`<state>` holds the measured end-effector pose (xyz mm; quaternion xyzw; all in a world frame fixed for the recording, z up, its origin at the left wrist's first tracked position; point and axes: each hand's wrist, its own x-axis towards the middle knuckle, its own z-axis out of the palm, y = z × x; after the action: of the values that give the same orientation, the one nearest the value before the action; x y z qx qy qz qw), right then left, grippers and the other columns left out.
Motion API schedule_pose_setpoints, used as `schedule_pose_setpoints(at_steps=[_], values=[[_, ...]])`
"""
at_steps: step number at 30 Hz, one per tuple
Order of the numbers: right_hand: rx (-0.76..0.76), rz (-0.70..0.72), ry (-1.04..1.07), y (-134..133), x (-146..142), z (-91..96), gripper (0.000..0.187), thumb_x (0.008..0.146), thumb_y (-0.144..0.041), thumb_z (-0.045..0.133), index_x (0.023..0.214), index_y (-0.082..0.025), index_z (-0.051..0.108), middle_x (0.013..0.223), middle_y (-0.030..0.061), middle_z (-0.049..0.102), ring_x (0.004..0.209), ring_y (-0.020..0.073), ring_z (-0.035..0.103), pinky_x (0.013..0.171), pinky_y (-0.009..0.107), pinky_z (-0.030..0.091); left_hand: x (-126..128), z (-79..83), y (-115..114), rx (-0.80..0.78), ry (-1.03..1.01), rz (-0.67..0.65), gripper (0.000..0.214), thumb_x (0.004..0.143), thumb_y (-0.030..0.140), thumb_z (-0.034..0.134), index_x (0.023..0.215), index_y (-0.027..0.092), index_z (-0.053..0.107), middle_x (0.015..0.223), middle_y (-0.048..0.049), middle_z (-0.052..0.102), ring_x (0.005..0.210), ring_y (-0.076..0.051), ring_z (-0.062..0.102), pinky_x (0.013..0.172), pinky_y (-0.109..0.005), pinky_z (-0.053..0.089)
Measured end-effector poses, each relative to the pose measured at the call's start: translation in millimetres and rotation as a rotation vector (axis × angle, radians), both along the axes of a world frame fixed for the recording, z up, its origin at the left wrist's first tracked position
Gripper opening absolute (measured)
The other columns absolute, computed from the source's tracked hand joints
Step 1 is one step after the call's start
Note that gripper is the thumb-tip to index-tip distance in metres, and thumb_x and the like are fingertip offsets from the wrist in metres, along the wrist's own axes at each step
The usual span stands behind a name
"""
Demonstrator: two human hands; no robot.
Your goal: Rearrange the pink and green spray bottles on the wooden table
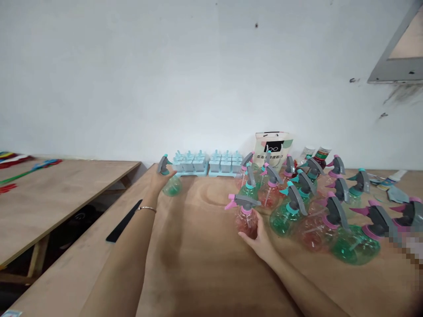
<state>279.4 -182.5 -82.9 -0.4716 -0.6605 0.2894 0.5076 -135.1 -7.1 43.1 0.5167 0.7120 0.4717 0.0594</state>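
My left hand (161,177) is closed round the neck of a green spray bottle (172,186) with a grey trigger head, at the far left of the table. My right hand (258,240) grips the round body of a pink spray bottle (246,221) from its right side; its pink nozzle points left. To the right of that hand stands a crowd of several more spray bottles, among them a green one with a teal collar (287,215) and a green one with a pink collar (357,246).
Two light blue popsicle moulds (191,165) stand by the wall. A paper bag (272,149) leans there behind the bottles. A black strip (124,222) lies at the table's left edge. Another table (66,193) stands left, across a gap.
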Motion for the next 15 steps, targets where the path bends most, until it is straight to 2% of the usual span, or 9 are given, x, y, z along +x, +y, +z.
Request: schedule_pose_setpoints(at_steps=[4,6,12,15], values=[[0.007,-0.008,-0.022,1,0,-0.4,0.081,0.079,-0.045,0.071,0.143,-0.021,0.027,0.148,0.0177,0.043,0.139,0.0321,0.044,0.116,0.051,0.037,-5,4.0,19,-0.064,0.038,0.012,0.041,0.066,0.045,0.077,0.092,0.017,0.063,0.084,-0.0057,0.065,0.085,-0.024,0.062,0.075,-0.032,0.048],[0.009,-0.006,-0.029,0,0,0.5,0.080,0.079,-0.043,0.071,0.143,-0.021,0.028,0.148,0.0180,0.043,0.139,0.0321,0.044,0.116,0.051,0.037,-4,4.3,22,-0.048,0.052,0.017,0.042,0.065,0.048,0.077,0.091,0.017,0.063,0.082,-0.0043,0.064,0.082,-0.023,0.060,0.073,-0.032,0.048],[-0.001,0.006,-0.026,-2,-1,5.8,0.079,0.078,-0.039,0.071,0.142,-0.021,0.028,0.149,0.0182,0.043,0.140,0.0316,0.043,0.117,0.052,0.035,7,-6.7,25,0.060,0.037,0.177,0.057,0.069,0.053,0.076,0.106,0.015,0.057,0.096,-0.0087,0.062,0.093,-0.028,0.060,0.086,-0.041,0.049],[0.012,0.000,-0.024,-2,-2,5.1,0.079,0.078,-0.037,0.071,0.142,-0.022,0.029,0.148,0.0173,0.044,0.140,0.0308,0.044,0.117,0.051,0.036,12,-11.1,27,0.085,0.036,0.173,0.068,0.071,0.057,0.072,0.117,0.013,0.049,0.107,-0.0117,0.059,0.104,-0.032,0.058,0.094,-0.048,0.047]])
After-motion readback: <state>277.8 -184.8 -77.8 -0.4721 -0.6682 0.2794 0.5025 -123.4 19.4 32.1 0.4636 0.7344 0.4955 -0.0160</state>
